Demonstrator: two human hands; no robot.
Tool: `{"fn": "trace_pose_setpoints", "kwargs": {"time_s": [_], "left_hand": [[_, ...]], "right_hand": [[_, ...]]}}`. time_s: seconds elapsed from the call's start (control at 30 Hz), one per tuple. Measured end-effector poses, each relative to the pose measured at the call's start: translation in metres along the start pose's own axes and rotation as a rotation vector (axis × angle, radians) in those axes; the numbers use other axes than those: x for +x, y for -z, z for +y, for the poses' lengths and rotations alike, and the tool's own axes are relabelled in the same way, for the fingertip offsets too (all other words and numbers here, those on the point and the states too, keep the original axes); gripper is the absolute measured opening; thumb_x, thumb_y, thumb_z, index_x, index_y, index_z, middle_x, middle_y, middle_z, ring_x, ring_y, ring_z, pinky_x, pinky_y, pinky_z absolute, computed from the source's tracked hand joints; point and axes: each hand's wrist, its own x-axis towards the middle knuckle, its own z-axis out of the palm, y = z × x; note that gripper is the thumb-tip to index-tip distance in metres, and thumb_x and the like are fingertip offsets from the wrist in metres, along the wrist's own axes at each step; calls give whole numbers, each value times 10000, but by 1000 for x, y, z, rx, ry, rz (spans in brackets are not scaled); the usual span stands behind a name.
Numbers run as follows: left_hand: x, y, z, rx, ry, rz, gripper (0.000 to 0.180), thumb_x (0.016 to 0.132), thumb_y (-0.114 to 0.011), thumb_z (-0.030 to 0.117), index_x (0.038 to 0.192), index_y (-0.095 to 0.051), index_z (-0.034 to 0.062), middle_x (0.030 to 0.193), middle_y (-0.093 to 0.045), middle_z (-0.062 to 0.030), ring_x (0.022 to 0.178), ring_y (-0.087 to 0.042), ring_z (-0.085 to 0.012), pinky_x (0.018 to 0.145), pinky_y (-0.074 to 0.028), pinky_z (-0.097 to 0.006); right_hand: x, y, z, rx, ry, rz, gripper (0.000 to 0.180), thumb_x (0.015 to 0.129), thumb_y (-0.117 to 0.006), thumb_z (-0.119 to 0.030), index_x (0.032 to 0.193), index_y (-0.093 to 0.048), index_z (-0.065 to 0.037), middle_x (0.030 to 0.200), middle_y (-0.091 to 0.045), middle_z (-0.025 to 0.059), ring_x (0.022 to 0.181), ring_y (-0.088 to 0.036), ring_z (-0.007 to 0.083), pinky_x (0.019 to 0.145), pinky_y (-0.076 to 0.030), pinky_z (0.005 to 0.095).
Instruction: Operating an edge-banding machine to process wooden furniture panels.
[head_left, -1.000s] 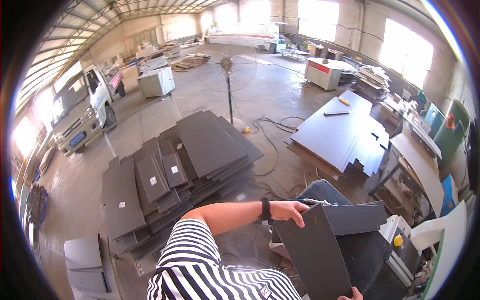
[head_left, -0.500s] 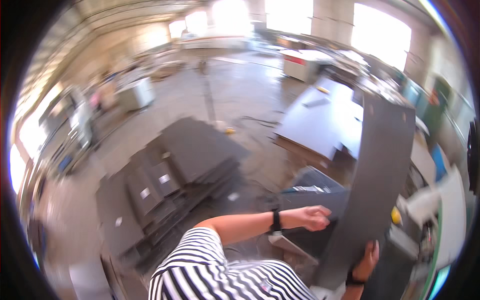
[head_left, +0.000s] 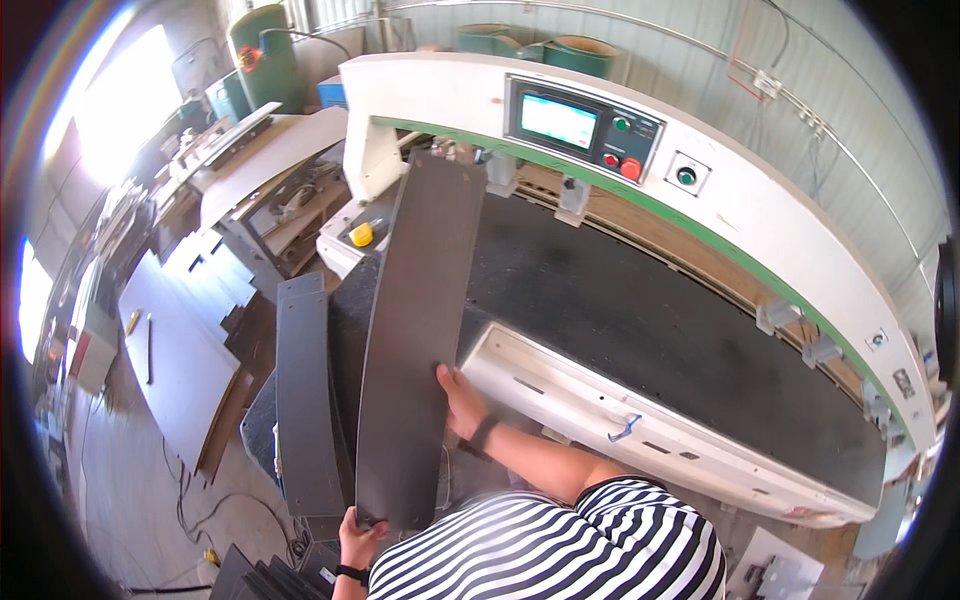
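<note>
left hand (head_left: 358,540): fingers curled, gripping near end of long dark panel (head_left: 420,330) | right hand (head_left: 460,398): fingers pressed against its right edge | panel lies over machine bed (head_left: 650,330)

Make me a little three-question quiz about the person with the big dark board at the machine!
1. True or false: both hands hold the long dark panel.
2. Which hand grips the panel's near end? A) left hand B) right hand
3. Fill in: the panel's far end lies over the machine's black ___.

Key: 1 true; 2 A; 3 bed.
</note>
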Motion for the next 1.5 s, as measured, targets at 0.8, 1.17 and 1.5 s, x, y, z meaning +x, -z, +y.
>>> {"fn": "trace_pose_setpoints", "kwargs": {"time_s": [0.8, 1.17, 1.5], "left_hand": [[186, -169, 11, -427, 471, -239, 242, 935, -538, 222, 1043, -495, 10, 952, -604, -99, 870, -600, -263, 781, -476, -494], [199, -186, 2, -328, 503, -315, 473, 930, -535, 304, 1259, -387, -2, 1217, -483, -165, 1126, -478, -379, 963, -325, -629], [163, -119, -8, -633, 542, -525, 300, 962, -394, 337, 1158, -462, 120, 1173, -482, -114, 1161, -419, -301, 906, -338, -605]], "right_hand": [[98, 178, -145, -2051, 461, 467, 586, 895, -508, -372, 1366, -361, -56, 1471, -270, 127, 1371, -223, 256, 1097, -166, 523], [110, 205, -162, -2172, 483, 321, 624, 889, -509, -400, 1360, -360, -18, 1446, -295, 188, 1331, -302, 312, 1083, -255, 449], [43, 103, -435, -1011, 1638, 956, 301, 803, -628, -24, 1075, -506, 16, 940, -593, 182, 822, -623, 269, 715, -505, 358]]}}
